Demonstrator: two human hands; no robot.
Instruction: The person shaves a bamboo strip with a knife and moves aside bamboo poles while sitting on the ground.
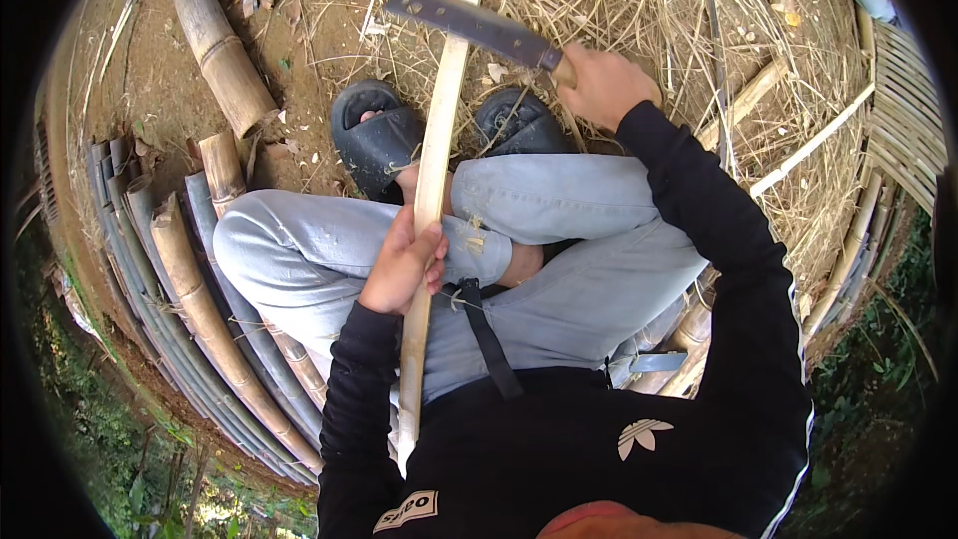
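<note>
Left hand (405, 265): we saw fingers curled around the bamboo strip (434, 155).
Right hand (605, 86): fingers gripped the machete (484, 30), right of the sandals (387, 158).
Bamboo strip: we noted it running between the sandals.

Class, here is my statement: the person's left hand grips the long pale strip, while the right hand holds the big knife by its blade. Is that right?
Not quite: the right hand holds the big knife by its handle, not its blade, as the head view shows. The left hand does grip the long pale strip.
</note>
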